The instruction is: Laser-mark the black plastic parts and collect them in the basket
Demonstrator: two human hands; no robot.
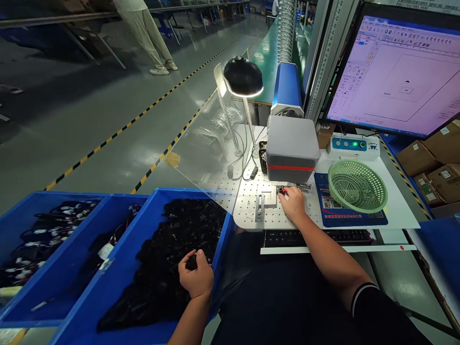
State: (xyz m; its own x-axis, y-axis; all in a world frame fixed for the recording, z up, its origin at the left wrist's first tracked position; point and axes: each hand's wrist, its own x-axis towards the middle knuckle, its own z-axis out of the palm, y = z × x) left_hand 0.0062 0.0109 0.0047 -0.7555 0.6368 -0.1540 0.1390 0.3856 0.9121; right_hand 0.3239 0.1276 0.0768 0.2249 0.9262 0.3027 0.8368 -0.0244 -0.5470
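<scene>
My left hand (197, 277) is over the near blue bin (88, 299), fingers curled around a small black part (191, 262). Under it lies a heap of similar black parts (158, 258), too dark to tell apart. On the perforated white work plate (246, 211), my right hand (293, 205) pinches a small dark piece with a touch of red (281, 190), partly covered by the fingers. Just left of those fingertips sits a square metal fixture (268, 196). Directly above is a grey machine head (293, 146) with a red stripe.
A green basket (357, 187) rests on a blue mat (328, 208) to the right, below a monitor (398, 76). A black lamp (243, 76) and a clear sheet (201, 148) stand at the left. Further left, another blue bin (39, 306) holds wired parts.
</scene>
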